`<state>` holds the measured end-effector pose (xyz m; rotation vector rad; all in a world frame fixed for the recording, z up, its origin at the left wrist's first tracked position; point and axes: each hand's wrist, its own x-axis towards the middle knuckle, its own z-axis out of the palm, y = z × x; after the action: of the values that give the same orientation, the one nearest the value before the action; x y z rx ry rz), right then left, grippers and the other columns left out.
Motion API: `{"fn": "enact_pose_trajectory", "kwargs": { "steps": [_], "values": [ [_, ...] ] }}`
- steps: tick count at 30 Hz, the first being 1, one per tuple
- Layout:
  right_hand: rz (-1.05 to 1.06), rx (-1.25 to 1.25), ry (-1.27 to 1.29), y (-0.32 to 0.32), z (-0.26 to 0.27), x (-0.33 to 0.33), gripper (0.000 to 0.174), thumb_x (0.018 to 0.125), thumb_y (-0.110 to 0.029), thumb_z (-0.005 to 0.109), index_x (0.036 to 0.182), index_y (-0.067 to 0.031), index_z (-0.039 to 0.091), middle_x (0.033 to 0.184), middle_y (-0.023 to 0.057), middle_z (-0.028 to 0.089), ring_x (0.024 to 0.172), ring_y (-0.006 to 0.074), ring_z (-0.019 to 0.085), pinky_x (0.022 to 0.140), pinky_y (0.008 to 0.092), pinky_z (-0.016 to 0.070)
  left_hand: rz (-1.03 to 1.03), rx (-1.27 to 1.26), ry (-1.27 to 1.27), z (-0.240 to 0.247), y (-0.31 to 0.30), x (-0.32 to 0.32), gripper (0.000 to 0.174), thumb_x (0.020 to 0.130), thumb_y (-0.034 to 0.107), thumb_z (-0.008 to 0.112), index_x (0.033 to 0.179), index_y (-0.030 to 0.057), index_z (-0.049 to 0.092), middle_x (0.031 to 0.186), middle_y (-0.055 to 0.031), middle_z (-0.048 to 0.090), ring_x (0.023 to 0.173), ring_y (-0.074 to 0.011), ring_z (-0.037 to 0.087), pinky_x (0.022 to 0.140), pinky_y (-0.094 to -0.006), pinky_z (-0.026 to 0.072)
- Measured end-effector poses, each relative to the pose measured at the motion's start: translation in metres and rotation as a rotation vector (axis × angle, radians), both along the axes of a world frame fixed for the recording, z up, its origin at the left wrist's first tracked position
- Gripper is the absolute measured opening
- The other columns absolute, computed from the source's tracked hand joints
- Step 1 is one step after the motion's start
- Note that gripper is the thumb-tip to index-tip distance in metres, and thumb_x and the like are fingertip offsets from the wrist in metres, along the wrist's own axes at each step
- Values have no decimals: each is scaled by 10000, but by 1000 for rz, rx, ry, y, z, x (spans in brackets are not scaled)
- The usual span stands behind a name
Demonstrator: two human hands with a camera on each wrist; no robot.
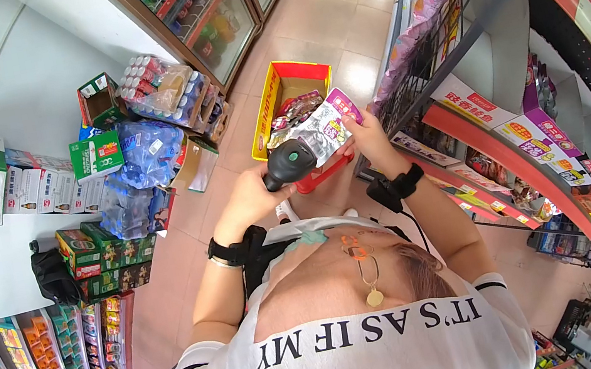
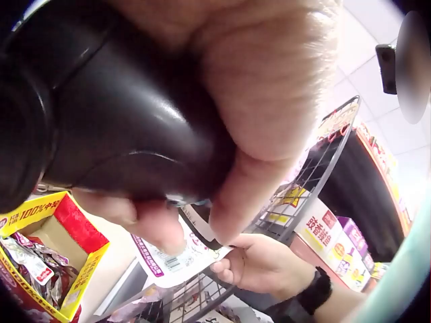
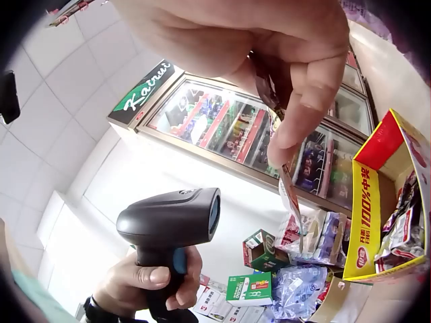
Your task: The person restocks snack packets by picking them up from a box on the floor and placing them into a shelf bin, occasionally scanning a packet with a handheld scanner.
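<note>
My left hand (image 1: 254, 195) grips a black barcode scanner (image 3: 172, 219) by its handle, thumb and fingers wrapped round it. In the head view the scanner's head overlaps the lower left of a silver and purple snack packet (image 1: 326, 131). My right hand (image 1: 375, 144) pinches that packet by its right edge between thumb and fingers. The left wrist view has a printed barcode on the packet's white and purple back (image 2: 168, 259), which faces the scanner side. Just beyond both hands stands an open yellow and red carton (image 1: 260, 124) with several small snack packets inside.
To the right rise red-edged store shelves (image 1: 496, 143) with boxed snacks and a wire mesh panel. Bottled water packs (image 1: 149, 152) and drink cartons are stacked at the left. Behind them is a glass-door drinks fridge (image 1: 205, 20). A tiled aisle floor (image 1: 326, 19) runs ahead.
</note>
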<state>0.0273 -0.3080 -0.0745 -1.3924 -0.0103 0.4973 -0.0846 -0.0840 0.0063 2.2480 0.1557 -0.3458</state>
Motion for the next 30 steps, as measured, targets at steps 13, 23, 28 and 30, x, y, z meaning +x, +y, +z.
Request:
{"fn": "enact_pose_trajectory", "kwargs": {
  "steps": [13,23,28,30],
  "values": [
    [-6,38,4,-4,10,-6,277,938,-233,492,1088,-1,506,789,111,632,515,170,625,420,221,461,-30,-19,18,-9,0,-3,325,675,201,774,937,45,662,790,-143,662,727,-260,636,702,-344,484],
    [-63,-8,44,2,-21,4,266,922,-173,462,1114,8,495,823,128,641,492,185,625,385,231,483,43,-81,-20,-16,17,-5,306,682,196,757,914,24,658,756,-149,651,705,-251,627,679,-348,474],
    [-42,-66,325,8,-67,19,270,903,-138,439,1134,-6,486,850,155,651,632,238,669,515,277,537,144,-14,-43,-24,59,-10,328,700,230,747,923,12,646,729,-135,632,669,-222,600,660,-344,466],
    [-57,-64,508,16,-95,30,294,873,-86,421,1146,7,477,917,180,645,755,279,680,591,313,557,216,8,24,-23,78,-10,339,708,247,744,927,11,636,736,-127,629,669,-223,596,652,-343,465]
  ]
}}
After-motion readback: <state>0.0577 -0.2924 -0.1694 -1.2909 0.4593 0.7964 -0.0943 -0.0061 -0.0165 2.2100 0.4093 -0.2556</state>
